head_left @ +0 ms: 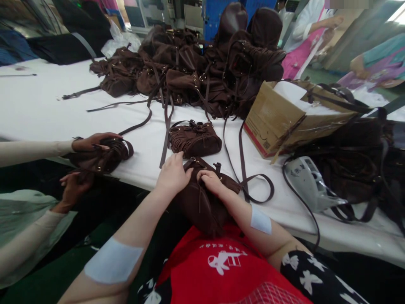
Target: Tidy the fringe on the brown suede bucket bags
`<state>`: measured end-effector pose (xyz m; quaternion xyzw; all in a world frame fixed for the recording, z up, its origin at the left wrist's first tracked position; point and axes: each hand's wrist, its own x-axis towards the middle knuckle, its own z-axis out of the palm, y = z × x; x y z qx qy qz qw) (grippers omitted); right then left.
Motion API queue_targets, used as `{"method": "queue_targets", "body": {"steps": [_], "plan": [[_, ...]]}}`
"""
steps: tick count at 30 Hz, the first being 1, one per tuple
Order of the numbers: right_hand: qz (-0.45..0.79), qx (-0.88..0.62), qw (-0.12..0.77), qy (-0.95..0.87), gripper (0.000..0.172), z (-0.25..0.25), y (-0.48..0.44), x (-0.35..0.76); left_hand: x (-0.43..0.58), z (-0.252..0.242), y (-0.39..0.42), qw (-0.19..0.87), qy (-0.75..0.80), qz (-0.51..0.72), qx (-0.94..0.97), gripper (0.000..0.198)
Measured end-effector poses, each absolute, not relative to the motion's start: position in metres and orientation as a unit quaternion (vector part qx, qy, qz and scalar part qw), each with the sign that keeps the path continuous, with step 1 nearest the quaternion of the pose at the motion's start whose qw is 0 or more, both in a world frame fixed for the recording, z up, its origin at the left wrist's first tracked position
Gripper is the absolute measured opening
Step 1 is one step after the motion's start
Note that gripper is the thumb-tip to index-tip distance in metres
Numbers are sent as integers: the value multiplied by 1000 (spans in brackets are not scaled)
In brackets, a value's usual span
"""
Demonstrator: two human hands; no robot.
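A dark brown bag with eyelets lies tilted over the table's front edge, against my red apron. My left hand is closed on the bag's left upper edge, thumb toward me. On the other side of its opening, my right hand has its fingers bent and pinched at the rim. Whether they hold the cord or the leather there cannot be made out. Just beyond my hands sits a second brown bag with fringe. A strap loops on the table at the right.
Brown bags are heaped at the back. On the right stand a cardboard box, a clear plastic holder and more dark bags. At left a co-worker's hands hold another bag. Other people stand far right.
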<state>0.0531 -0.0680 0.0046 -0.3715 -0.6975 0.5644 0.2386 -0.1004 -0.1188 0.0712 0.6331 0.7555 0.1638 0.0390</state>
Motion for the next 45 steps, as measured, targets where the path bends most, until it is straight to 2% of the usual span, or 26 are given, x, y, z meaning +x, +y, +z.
{"method": "queue_targets", "body": {"steps": [3, 5, 7, 9, 11, 13, 16, 18, 21, 30, 34, 37, 41, 45], "plan": [[529, -427, 362, -638, 18, 17, -54, 57, -72, 98, -139, 0, 723, 238, 649, 45], [473, -451, 470, -594, 19, 30, -50, 62, -68, 106, -143, -7, 749, 266, 607, 49], [412, -437, 519, -609, 22, 40, -53, 67, -76, 106, -139, 32, 777, 278, 564, 57], [369, -400, 479, -689, 24, 45, -63, 69, -89, 98, -126, 136, 793, 263, 533, 64], [334, -367, 379, -781, 25, 41, -77, 68, -101, 84, -110, 250, 795, 239, 499, 67], [304, -355, 268, -843, 25, 33, -90, 65, -109, 68, -98, 307, 798, 212, 473, 62], [292, -342, 163, -878, 19, 24, -103, 65, -116, 46, -91, 308, 790, 194, 494, 57], [325, -305, 121, -887, 15, 25, -109, 73, -119, 32, -94, 290, 765, 225, 529, 57], [380, -246, 75, -889, 18, 37, -122, 98, -123, 16, -105, 270, 740, 287, 545, 56], [436, -204, 63, -874, 21, 96, -156, 163, -113, 18, -134, 301, 691, 330, 568, 50], [417, -221, 54, -880, 6, 88, -160, 172, -111, 21, -154, 283, 707, 332, 558, 47], [352, -269, 46, -895, 21, 68, -164, 178, -112, 23, -175, 251, 733, 309, 552, 46], [306, -311, 102, -894, 28, 56, -157, 173, -113, 41, -173, 242, 748, 240, 569, 51], [286, -299, 169, -895, 31, 75, -136, 154, -104, 69, -130, 248, 732, 80, 630, 45]]}}
